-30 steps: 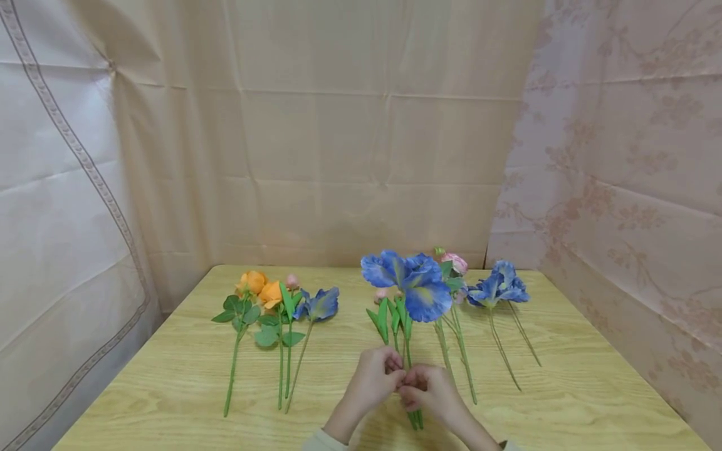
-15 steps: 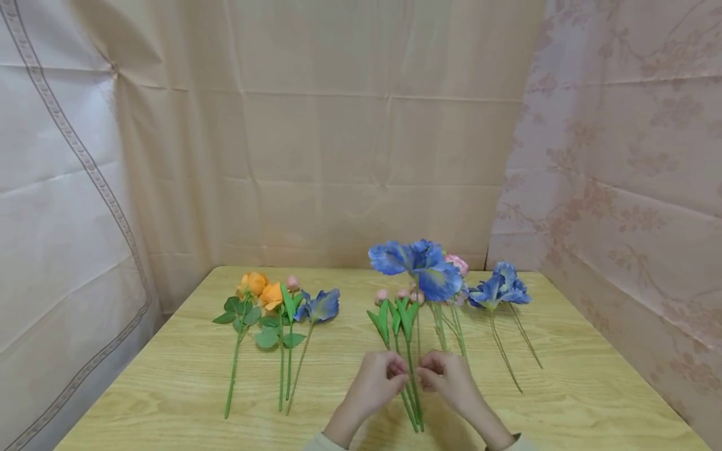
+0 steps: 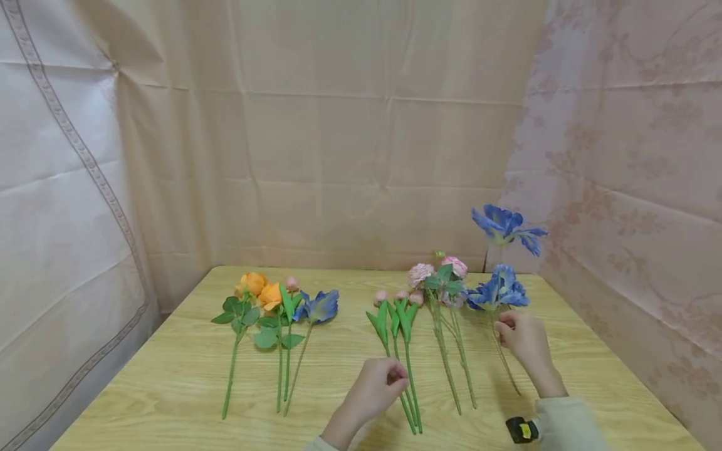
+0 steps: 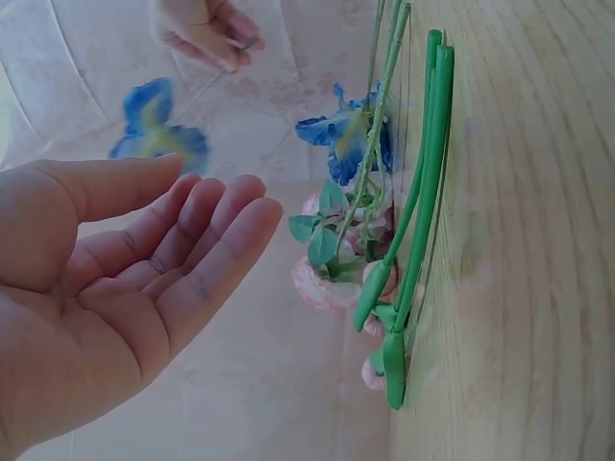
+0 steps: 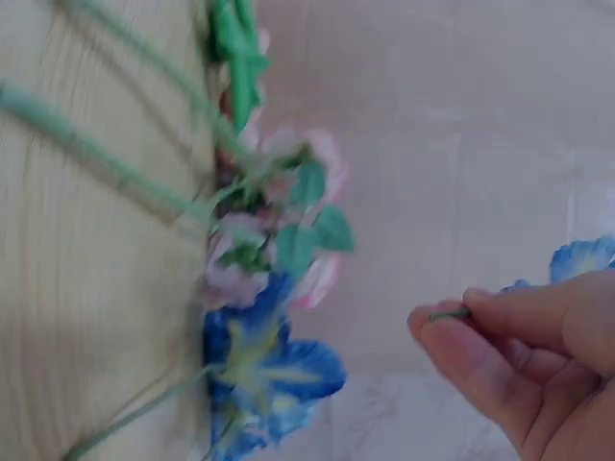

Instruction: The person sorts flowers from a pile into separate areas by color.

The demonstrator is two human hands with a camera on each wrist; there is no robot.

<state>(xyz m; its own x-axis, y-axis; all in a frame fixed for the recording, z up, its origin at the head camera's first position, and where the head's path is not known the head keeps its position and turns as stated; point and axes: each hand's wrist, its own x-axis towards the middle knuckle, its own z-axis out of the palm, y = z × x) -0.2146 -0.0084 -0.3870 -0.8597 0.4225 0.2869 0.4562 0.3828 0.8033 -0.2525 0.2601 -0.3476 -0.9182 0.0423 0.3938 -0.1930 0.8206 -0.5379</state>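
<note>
My right hand [image 3: 524, 344] pinches the thin stem of a blue artificial iris [image 3: 504, 228] between thumb and fingertips, its bloom raised upright over the right side of the table. Below that bloom lie more blue irises [image 3: 499, 291], partly behind the hand. In the right wrist view the cut end of the held stem [image 5: 449, 314] shows between thumb and forefinger. My left hand [image 3: 375, 385] hovers over the lower stems of three pink tulips [image 3: 407, 326]; its fingers are loosely bent around nothing. The left wrist view shows its palm [image 4: 115, 317] bare beside the green stems.
Pink ranunculus-like flowers [image 3: 445, 282] lie between the tulips and the right irises. On the left are orange roses [image 3: 252, 283], another pink tulip [image 3: 292, 284] and a blue iris [image 3: 320, 305]. Curtains [image 3: 361, 138] stand behind the wooden table [image 3: 169, 376].
The right hand has carried the blue iris from above the tulips to the right, over the other irises, lifting its bloom. The left hand has stayed near the tulip stems.
</note>
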